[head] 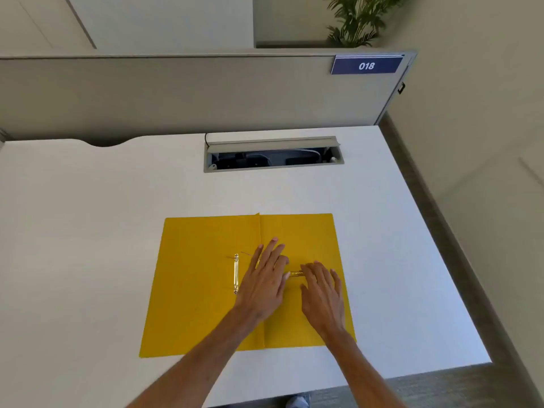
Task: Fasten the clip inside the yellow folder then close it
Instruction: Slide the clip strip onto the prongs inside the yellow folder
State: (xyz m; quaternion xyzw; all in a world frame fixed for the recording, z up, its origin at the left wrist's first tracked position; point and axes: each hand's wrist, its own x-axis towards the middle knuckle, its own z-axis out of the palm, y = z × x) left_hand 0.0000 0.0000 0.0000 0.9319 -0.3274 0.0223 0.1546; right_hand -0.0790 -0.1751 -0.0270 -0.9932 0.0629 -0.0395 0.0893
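Clip piece [295, 273] lies between your hands on the open yellow folder [200, 290]. Left hand [265, 284] is spread flat, pinning the spine; right hand [322, 293] fingers are loosely curled over the piece. Metal bar [236, 273] lies left of the left hand, all on the tabletop [103, 231].

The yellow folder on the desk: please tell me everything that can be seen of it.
The yellow folder lies open and flat on the white desk, its centre crease running away from the person. It looks like thin, plain card. On the left leaf, beside the crease, sits a gold metal clip bar. A second gold metal piece lies on the right leaf, between the hands. The left hand rests across the crease; the right hand rests on the right leaf. No papers are visible inside.
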